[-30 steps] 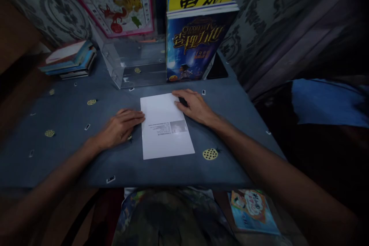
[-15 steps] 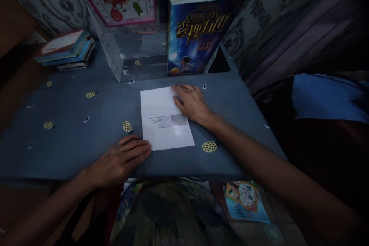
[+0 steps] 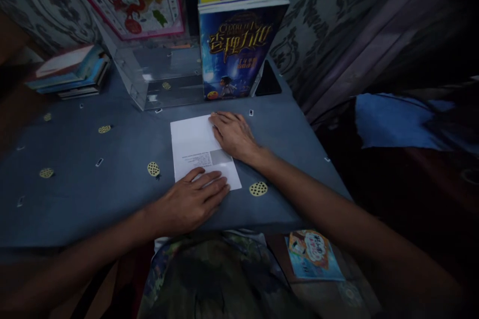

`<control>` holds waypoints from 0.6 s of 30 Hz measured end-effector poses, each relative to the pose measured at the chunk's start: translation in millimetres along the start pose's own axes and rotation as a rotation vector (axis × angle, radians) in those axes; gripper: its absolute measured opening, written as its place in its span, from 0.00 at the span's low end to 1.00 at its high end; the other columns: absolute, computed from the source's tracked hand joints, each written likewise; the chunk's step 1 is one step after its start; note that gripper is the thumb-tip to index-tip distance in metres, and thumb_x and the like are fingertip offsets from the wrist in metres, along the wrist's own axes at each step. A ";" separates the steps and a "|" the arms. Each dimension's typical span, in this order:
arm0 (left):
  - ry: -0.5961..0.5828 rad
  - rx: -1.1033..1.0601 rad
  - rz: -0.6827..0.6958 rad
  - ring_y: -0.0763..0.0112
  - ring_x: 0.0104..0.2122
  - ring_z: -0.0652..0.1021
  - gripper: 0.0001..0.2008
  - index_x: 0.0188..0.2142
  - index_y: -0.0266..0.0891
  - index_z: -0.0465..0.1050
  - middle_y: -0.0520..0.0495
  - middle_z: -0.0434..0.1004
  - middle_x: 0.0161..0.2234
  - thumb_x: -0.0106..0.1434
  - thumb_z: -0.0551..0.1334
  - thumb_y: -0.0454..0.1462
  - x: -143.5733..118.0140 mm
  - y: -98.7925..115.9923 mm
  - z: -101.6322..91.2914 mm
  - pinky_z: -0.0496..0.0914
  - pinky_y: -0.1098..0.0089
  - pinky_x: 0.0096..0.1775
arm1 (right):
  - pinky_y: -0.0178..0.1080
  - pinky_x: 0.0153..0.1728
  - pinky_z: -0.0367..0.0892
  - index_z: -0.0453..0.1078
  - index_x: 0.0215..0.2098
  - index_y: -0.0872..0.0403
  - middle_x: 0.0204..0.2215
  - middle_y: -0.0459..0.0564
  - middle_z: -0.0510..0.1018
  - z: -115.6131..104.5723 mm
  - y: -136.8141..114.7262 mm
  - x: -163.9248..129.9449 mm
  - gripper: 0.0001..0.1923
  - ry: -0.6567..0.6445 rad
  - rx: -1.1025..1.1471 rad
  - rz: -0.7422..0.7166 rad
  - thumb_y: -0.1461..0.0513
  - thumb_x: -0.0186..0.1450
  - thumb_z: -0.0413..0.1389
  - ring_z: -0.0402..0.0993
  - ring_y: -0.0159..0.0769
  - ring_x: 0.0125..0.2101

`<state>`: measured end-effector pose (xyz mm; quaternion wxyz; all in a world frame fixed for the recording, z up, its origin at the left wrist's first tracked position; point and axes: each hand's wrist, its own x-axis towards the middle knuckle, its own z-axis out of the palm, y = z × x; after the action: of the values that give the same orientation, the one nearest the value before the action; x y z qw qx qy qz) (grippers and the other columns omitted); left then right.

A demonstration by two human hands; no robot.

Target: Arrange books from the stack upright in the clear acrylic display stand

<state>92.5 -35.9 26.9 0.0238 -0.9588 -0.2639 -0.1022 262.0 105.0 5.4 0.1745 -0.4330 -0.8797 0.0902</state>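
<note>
A white booklet or folded sheet (image 3: 190,135) with a small block of print and a grey rectangle lies flat on the blue-grey tablecloth (image 3: 127,199). Across its lower part rests my left hand (image 3: 194,200), fingers stretched out and slightly apart, covering the near left corner. My right hand (image 3: 232,134) lies on the upper right edge of the paper, its fingers extended and pointing left. Neither hand grips anything that I can see. Whether the white piece is one sheet or several pages cannot be made out.
Behind the paper stands a clear acrylic holder (image 3: 134,90) with a dark blue book (image 3: 239,50) upright at its right side. A pink-framed picture board (image 3: 140,0) leans at the back. Stacked books (image 3: 71,72) lie at left. Another book (image 3: 314,254) sits below the table edge.
My left hand has slid right, from the paper's near left corner onto its lower part. My right hand stays on the upper right edge. The camera view has shifted slightly.
</note>
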 end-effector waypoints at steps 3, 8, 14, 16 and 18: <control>-0.034 0.023 -0.078 0.48 0.63 0.68 0.21 0.62 0.35 0.65 0.35 0.70 0.62 0.73 0.55 0.40 11.4 4.9 9.9 0.63 0.45 0.61 | 0.54 0.60 0.58 0.69 0.58 0.61 0.60 0.63 0.73 -1.7 -0.3 0.4 0.20 -0.006 0.003 0.002 0.67 0.72 0.46 0.65 0.50 0.63; -0.091 -0.006 -0.111 0.46 0.67 0.62 0.28 0.66 0.38 0.61 0.33 0.64 0.66 0.72 0.56 0.49 12.0 6.8 13.7 0.56 0.41 0.64 | 0.54 0.59 0.60 0.70 0.57 0.60 0.59 0.62 0.74 -0.1 2.9 0.8 0.19 0.010 0.005 -0.027 0.67 0.71 0.46 0.66 0.50 0.62; -0.106 -0.042 -0.086 0.46 0.67 0.62 0.35 0.66 0.37 0.61 0.34 0.66 0.65 0.68 0.57 0.57 -4.0 12.9 8.3 0.56 0.41 0.65 | 0.54 0.57 0.62 0.73 0.53 0.58 0.52 0.62 0.79 1.0 -4.3 -9.9 0.17 0.062 -0.026 -0.090 0.66 0.70 0.49 0.68 0.52 0.57; -0.092 -0.035 -0.087 0.48 0.67 0.63 0.35 0.66 0.37 0.61 0.34 0.68 0.64 0.68 0.58 0.56 -13.4 18.5 9.6 0.55 0.42 0.66 | 0.55 0.57 0.62 0.74 0.51 0.56 0.51 0.61 0.80 -0.4 -9.6 -17.4 0.15 0.079 -0.033 -0.128 0.66 0.70 0.49 0.69 0.52 0.55; -0.081 0.007 -0.082 0.50 0.67 0.63 0.31 0.66 0.37 0.61 0.36 0.68 0.64 0.70 0.59 0.50 -23.8 24.9 10.9 0.55 0.43 0.67 | 0.55 0.57 0.62 0.74 0.50 0.56 0.50 0.61 0.80 -2.6 -14.6 -26.6 0.14 0.074 -0.037 -0.155 0.65 0.70 0.50 0.69 0.52 0.54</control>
<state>87.3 -68.2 11.5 0.0121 -0.9504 -0.3042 -0.0631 267.3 75.0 6.3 0.2054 -0.3696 -0.9051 0.0442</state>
